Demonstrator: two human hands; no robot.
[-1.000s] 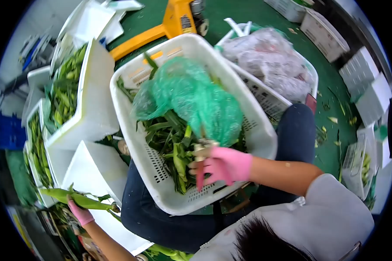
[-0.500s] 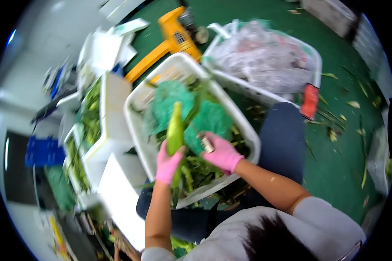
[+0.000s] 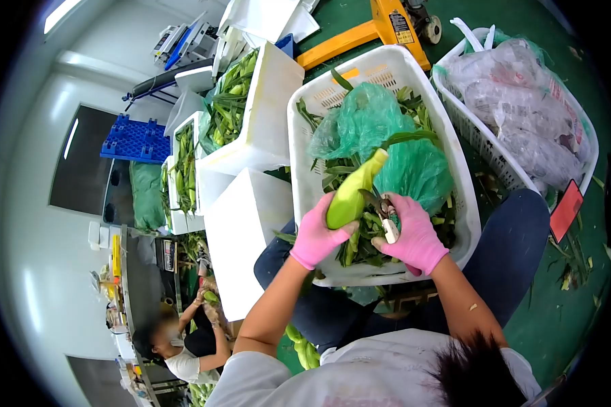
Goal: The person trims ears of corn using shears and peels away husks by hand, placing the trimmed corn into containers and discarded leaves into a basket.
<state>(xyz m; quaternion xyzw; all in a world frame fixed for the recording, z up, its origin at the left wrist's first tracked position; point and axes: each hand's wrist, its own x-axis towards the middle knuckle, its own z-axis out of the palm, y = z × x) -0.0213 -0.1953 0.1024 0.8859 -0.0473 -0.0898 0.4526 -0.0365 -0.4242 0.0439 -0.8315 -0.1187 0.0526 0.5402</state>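
My left hand (image 3: 321, 232), in a pink glove, is wrapped round a green ear of corn in its husk (image 3: 353, 193), which tilts up to the right. Pruning shears (image 3: 385, 216) with a white handle are held in my right hand (image 3: 414, 234), also gloved in pink. The shears' blades are close beside the husk. Both hands are above a white perforated crate (image 3: 470, 197) of green leaves and husks. A crumpled green plastic bag (image 3: 417, 173) lies on the leaves, just beyond my hands.
Foam boxes (image 3: 275, 88) of corn stand at the left. Right of the crate is a basket (image 3: 482, 139) of clear plastic bags (image 3: 523, 102). A yellow pallet jack (image 3: 339, 44) is behind. A co-worker (image 3: 183, 359) handles corn at lower left. A red object (image 3: 566, 211) lies near the right knee.
The left hand has brought the corn from the far left to over the crate, beside the shears. The view has turned left, bringing the co-worker into sight.
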